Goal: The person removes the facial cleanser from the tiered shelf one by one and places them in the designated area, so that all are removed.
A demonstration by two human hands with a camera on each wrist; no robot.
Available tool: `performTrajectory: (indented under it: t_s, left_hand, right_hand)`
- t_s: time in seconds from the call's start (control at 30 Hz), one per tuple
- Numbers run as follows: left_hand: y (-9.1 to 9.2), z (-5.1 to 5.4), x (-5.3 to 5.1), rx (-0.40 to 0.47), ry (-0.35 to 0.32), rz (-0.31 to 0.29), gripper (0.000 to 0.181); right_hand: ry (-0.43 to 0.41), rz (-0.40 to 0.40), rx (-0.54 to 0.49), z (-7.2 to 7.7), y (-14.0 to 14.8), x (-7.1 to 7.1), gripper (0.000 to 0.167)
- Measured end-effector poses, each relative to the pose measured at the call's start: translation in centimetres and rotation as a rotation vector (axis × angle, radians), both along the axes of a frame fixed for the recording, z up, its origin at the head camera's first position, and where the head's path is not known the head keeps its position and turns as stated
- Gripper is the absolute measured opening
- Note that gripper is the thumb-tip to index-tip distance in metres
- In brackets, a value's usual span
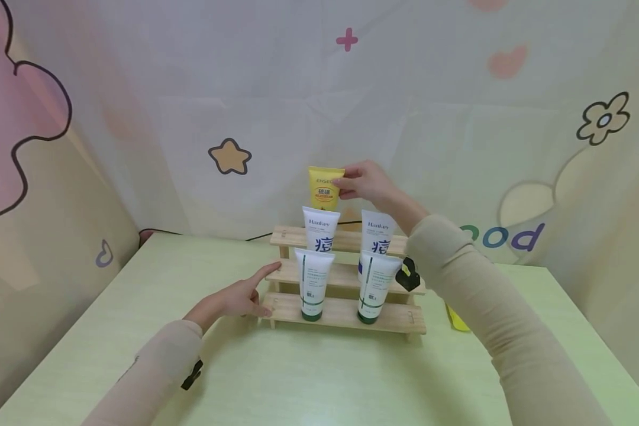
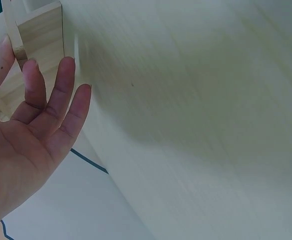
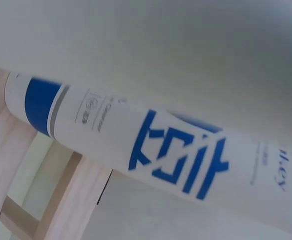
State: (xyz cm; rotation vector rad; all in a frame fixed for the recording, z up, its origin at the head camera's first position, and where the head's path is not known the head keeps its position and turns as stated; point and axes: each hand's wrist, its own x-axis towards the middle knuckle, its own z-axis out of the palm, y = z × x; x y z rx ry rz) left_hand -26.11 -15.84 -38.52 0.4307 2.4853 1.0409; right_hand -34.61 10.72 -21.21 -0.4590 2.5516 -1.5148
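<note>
My right hand [image 1: 364, 180] pinches the upper right edge of a yellow tube [image 1: 323, 188], upright over the top tier of a three-tier wooden rack [image 1: 346, 239]; its lower end is hidden. White tubes with blue characters, one on the left [image 1: 321, 228] and one on the right [image 1: 377, 234], stand on the middle tier. Two white tubes with green caps, left [image 1: 314, 284] and right [image 1: 377, 287], stand on the bottom tier. My left hand [image 1: 239, 297] touches the rack's left end, fingers relaxed; the left wrist view shows its palm [image 2: 26, 135]. The right wrist view shows a blue-marked tube [image 3: 170, 155].
A yellow object [image 1: 458, 319] lies on the table [image 1: 277, 378] right of the rack, partly behind my right sleeve. A patterned curtain [image 1: 277, 118] hangs behind the table and at its sides.
</note>
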Motion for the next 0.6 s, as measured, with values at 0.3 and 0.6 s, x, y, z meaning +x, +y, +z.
performTrajectory:
  t_s: [0.3,0.6]
  left_hand:
    - [0.0,0.0,-0.2,-0.003,0.006,0.000,0.095]
    - [-0.1,-0.2,-0.2,0.024,-0.005,0.004,0.095]
  right_hand:
    - [0.145,0.005,-0.067,1.4,2.5,0.3,0.030]
    - [0.233,-0.009,-0.131,2.6,5.6,0.7,0.030]
